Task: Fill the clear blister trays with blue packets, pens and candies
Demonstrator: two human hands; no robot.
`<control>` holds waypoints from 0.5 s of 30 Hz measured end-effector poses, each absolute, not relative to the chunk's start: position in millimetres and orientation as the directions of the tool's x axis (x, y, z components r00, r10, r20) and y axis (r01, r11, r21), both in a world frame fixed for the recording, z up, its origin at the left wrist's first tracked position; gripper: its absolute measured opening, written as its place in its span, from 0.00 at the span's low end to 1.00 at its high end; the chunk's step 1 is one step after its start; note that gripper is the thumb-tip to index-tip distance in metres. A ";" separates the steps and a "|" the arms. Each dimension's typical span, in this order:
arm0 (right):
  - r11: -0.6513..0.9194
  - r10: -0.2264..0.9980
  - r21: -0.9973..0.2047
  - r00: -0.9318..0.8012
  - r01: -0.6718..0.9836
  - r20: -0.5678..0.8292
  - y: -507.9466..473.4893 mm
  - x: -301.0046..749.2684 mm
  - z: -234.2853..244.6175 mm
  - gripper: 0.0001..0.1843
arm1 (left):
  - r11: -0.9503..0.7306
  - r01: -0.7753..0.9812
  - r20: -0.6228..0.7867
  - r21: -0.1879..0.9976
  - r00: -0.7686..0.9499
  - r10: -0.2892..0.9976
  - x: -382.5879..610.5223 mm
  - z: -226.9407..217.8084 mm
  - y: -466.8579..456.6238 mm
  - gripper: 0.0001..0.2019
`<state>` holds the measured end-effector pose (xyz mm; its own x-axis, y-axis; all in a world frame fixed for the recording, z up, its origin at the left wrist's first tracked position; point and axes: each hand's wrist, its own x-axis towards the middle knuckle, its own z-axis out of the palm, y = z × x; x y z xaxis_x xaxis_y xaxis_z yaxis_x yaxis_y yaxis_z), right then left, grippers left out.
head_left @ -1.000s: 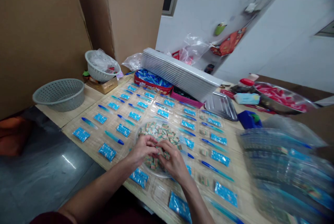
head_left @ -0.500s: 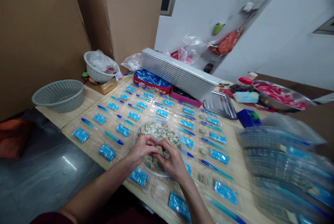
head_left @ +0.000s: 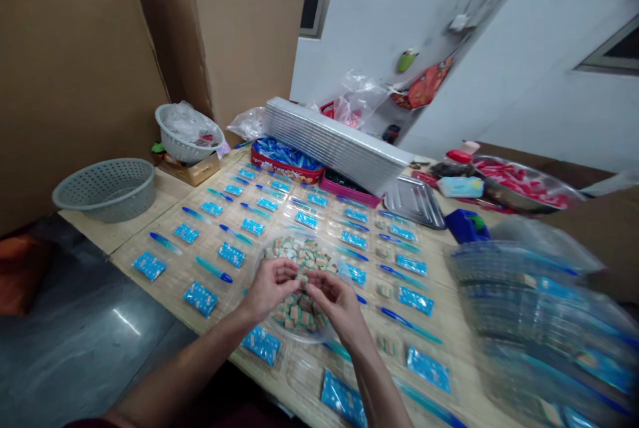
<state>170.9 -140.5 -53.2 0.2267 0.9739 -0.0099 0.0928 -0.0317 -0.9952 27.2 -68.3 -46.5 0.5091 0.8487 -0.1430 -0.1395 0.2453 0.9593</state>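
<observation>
My left hand (head_left: 269, 287) and my right hand (head_left: 335, 300) meet over a clear round dish (head_left: 305, 336) heaped with small green, white and brown blocks (head_left: 299, 311). Both hands have their fingers curled, and their tips pinch a small block (head_left: 301, 277) between them just above the pile. The dish stands on clear blister trays (head_left: 309, 365) that hold blue packets (head_left: 202, 296) and blue pens (head_left: 213, 269) in rows.
A grey basket (head_left: 106, 187) and a white basket (head_left: 186, 135) stand at the left. A stack of white trays (head_left: 335, 143), a red tin (head_left: 284, 159) and a metal tray (head_left: 413, 200) sit behind. Stacked filled blister trays (head_left: 539, 308) rise at the right.
Both hands have lifted slightly off the pile and drawn a block up between their fingertips. The view has shifted a little.
</observation>
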 end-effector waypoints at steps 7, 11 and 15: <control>0.083 0.936 -0.987 0.330 0.137 0.125 -139.0 171.2 -57.2 0.11 | -0.232 0.050 0.183 0.971 0.464 0.867 27.1 -50.3 -76.3 0.12; 0.098 0.921 -0.978 0.356 0.184 0.159 -138.5 164.5 -55.7 0.07 | -0.337 0.148 0.210 0.930 0.537 0.817 22.3 -47.8 -72.4 0.08; 0.072 0.912 -0.977 0.383 0.202 0.146 -133.2 158.2 -57.6 0.04 | -0.224 0.149 0.112 0.963 0.535 0.837 22.4 -55.4 -64.4 0.06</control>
<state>158.2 -133.2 -57.6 0.3831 0.9120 0.1464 0.2022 0.0718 -0.9767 22.4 -64.4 -55.4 0.5353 0.8372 0.1121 0.1490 -0.2242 0.9631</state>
